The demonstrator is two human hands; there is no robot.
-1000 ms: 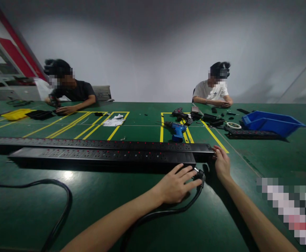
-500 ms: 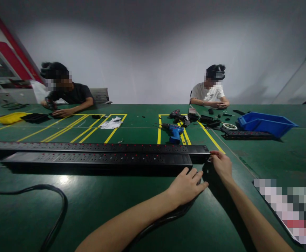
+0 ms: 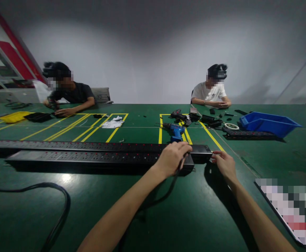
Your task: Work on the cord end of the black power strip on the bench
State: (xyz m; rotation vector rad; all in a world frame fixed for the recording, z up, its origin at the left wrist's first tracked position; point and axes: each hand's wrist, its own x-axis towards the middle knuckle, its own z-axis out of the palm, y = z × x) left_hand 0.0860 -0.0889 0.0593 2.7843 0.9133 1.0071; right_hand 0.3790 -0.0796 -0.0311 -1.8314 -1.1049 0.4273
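Two long black power strips lie side by side across the table. The near power strip (image 3: 76, 159) is shorter than the far power strip (image 3: 201, 151), whose right end sticks out beyond it. Over the right part of both strips is my left hand (image 3: 171, 158), closed on a black cable (image 3: 170, 190) that hangs down toward me and passes behind my forearm. My right hand (image 3: 225, 165) is at the far strip's right end, its fingertips pinched together there. Something small and thin shows at those fingertips, too small to name.
A blue cordless drill (image 3: 176, 131) lies behind the strips. Further right are a blue bin (image 3: 270, 123), a short power strip (image 3: 250, 134) and a tape roll (image 3: 231, 126). Another black cable (image 3: 67, 201) curls at front left. Two people sit across the green table (image 3: 95, 213).
My left hand has risen from beside the near strip's right end and moved left over the strips, lifting the black cable. My right hand stays at the far strip's end.
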